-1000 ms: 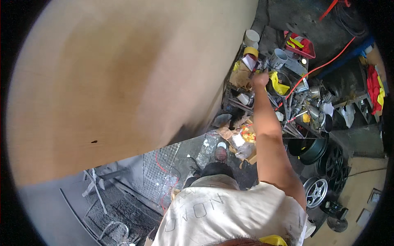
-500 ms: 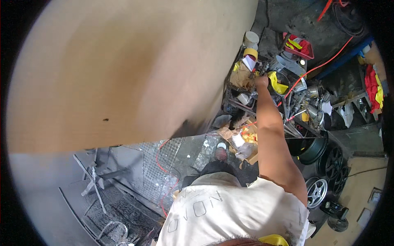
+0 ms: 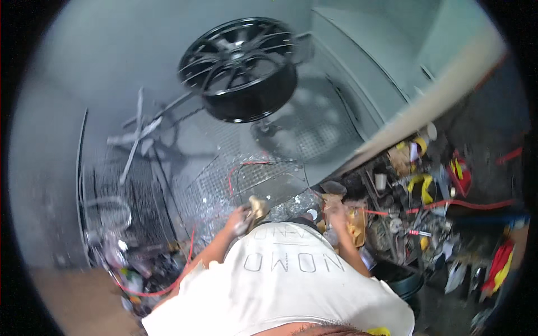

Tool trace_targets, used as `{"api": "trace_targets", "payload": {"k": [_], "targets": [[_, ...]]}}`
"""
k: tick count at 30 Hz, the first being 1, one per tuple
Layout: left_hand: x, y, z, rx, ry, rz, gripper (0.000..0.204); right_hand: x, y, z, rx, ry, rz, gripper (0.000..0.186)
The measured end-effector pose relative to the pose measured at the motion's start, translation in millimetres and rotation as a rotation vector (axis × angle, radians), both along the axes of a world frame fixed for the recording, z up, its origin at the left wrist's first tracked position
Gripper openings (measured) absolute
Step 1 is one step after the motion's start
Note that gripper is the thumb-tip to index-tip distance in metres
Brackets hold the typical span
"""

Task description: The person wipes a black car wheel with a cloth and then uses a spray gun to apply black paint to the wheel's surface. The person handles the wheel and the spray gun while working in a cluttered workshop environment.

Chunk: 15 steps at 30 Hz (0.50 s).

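Note:
My left hand [image 3: 240, 219] is closed on a crumpled tan piece [image 3: 257, 208], cloth or paper, in front of my shirt. My right hand [image 3: 337, 215] is smeared by motion; it appears over the edge of a cardboard box [image 3: 357, 225] with crumpled yellowish stuff in it. Whether it holds anything I cannot make out. Ahead of me a glossy black multi-spoke wheel rim [image 3: 249, 99] sits tilted on a stand [image 3: 265, 127], apart from both hands.
A metal frame stand [image 3: 136, 134] is at the left. Red hose [image 3: 471, 205] runs across a cluttered bench at the right, with a red tray [image 3: 460, 178] beyond it. A pale panel edge [image 3: 431, 95] slants along the right. Another dark rim [image 3: 400, 280] lies near my right side.
My view has swung from the bench at the right to the wheel rim. My right arm has drawn back from the bench, and my left hand has come into view with the tan piece.

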<state>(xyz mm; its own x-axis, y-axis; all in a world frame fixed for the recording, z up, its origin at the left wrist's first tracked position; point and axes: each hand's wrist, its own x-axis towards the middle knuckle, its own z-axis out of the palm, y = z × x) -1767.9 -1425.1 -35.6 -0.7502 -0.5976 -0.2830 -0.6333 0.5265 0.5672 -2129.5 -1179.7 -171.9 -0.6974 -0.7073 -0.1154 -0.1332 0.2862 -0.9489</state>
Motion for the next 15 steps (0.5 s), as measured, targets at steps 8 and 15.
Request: {"api": "trace_targets", "payload": {"k": [8, 15], "targets": [[-13.1, -7.7, 90.6, 0.43, 0.39, 0.034, 0.023, 134.9, -159.4, 176.9, -0.228, 0.616, 0.585, 0.06], [106.9, -60.2, 90.1, 0.473, 0.789, 0.544, 0.028, 184.5, -218.6, 225.5, 0.157, -0.273, 0.959, 0.026]]}}
